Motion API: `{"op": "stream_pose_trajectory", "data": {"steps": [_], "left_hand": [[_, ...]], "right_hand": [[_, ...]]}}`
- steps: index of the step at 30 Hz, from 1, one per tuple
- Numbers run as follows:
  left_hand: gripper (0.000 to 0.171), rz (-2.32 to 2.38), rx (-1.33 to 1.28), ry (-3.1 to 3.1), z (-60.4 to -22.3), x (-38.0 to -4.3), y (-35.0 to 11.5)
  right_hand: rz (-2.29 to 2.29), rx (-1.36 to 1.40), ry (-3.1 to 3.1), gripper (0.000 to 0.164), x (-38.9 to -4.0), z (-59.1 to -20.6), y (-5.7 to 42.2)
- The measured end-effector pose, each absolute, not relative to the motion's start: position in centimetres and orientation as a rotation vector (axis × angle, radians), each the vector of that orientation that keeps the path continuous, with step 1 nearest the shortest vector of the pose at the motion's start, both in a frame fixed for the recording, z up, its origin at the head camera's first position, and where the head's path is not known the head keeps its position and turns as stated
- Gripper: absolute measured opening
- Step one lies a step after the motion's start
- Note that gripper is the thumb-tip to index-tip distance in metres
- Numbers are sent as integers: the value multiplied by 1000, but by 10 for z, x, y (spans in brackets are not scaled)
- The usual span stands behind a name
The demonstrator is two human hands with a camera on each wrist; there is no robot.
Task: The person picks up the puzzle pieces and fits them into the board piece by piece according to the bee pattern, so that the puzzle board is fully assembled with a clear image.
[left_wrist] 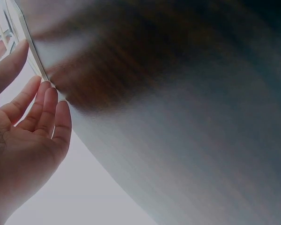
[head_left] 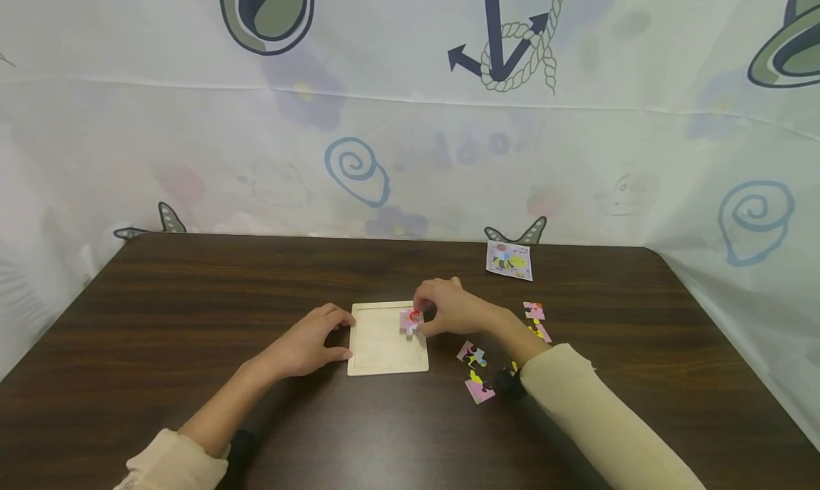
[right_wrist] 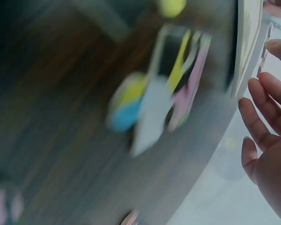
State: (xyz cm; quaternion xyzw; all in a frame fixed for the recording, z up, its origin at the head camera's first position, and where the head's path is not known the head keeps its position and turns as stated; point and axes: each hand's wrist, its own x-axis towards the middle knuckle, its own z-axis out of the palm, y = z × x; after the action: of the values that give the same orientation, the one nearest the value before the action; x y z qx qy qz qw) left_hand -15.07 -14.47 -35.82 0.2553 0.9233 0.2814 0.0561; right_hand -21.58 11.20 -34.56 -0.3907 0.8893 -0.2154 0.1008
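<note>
A square, pale wooden puzzle tray [head_left: 379,347] with a raised rim lies on the dark table. My left hand [head_left: 314,342] rests at its left edge, thumb and fingertips touching the rim. In the left wrist view, the fingers of that left hand [left_wrist: 35,126] are loosely extended along the tray's edge. Over the tray's upper right corner, my right hand [head_left: 451,307] pinches a pink jigsaw piece [head_left: 408,321] with a red detail. The right wrist view has the right hand [right_wrist: 271,126] at its right margin, beside the tray edge [right_wrist: 247,42].
Loose jigsaw pieces [head_left: 480,391] lie right of the tray, with more pieces [head_left: 534,310] beyond the right forearm. A picture card [head_left: 509,261] showing a bee lies near the table's back edge. A printed cloth [head_left: 410,155] hangs behind the table [head_left: 192,298].
</note>
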Motion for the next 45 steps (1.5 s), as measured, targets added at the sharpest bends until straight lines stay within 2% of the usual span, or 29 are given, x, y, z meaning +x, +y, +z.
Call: {"op": "stream_pose_trajectory", "data": {"steps": [12, 45], "left_hand": [[39, 849, 772, 2808, -358, -151, -145], [37, 844, 801, 2823, -363, -154, -147]], "right_hand": [[-496, -1121, 2670, 19, -214, -354, 74], [-467, -1076, 2699, 18, -221, -356, 49]]}}
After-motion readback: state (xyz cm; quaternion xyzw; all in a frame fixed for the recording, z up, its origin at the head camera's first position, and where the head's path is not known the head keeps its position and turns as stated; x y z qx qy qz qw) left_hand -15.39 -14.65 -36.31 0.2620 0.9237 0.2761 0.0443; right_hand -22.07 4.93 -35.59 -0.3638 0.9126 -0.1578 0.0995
